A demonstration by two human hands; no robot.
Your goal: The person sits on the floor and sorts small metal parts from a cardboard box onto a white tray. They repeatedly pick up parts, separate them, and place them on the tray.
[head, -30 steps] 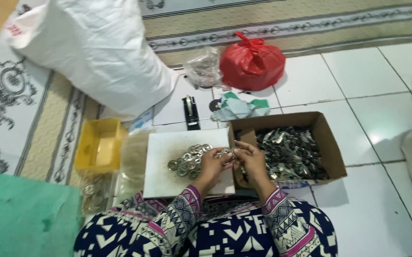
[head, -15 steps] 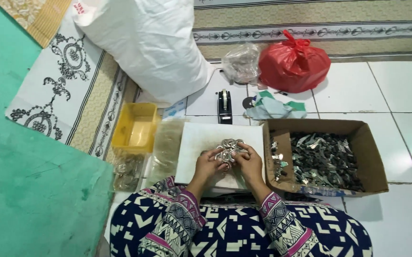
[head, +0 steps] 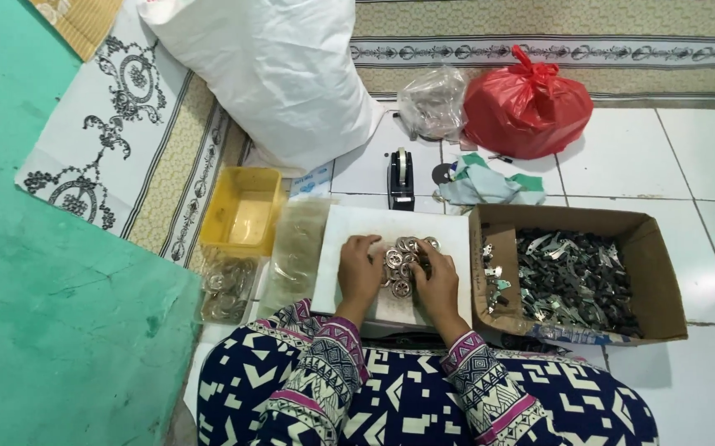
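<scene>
I see the left hand [head: 359,268] and the right hand [head: 438,281] resting on a white board [head: 357,227] laid on the tiled floor [head: 704,165], cupped around a small heap of round silvery metal pieces [head: 401,263] that lies between them in the middle of the board. The left hand's fingers are curled loosely against the heap's edge; the right hand's fingers are bent over its other side, though I cannot tell if either pinches a single piece. I judge the step in hand to be gathering or sorting these pieces. The next move, I reckon, calls for a fine pick of one piece without scattering the rest. Just right of the board stands a cardboard box [head: 646,248] of dark metal parts; to the left sit a yellow tray [head: 246,216] and clear bags [head: 295,252].
</scene>
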